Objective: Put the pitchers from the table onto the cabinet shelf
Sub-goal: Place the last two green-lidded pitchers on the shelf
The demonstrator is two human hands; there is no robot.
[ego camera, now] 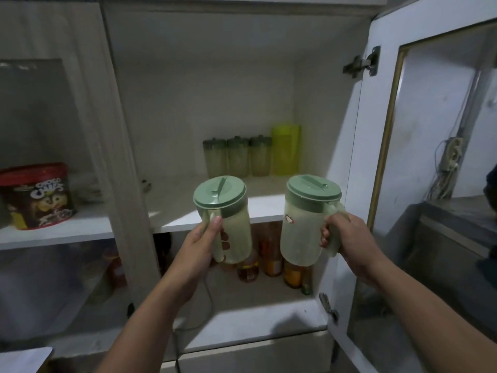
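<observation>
I hold two pale green translucent pitchers with green lids, one in each hand, in front of the open cabinet. My left hand [204, 240] grips the handle of the left pitcher [231, 222]. My right hand [347, 238] grips the handle of the right pitcher [304, 224], which bears a small round sticker. Both pitchers hang upright in the air, just before the front edge of the white middle shelf [174, 211], with their lids a little above shelf level.
At the back of the shelf stand three green-lidded tumblers [236, 157] and a yellow-green cup [285, 150]. Bottles and jars [271, 259] fill the lower shelf. The glass cabinet door [403, 157] hangs open on the right. A red cereal tub [37, 196] sits behind the closed left door.
</observation>
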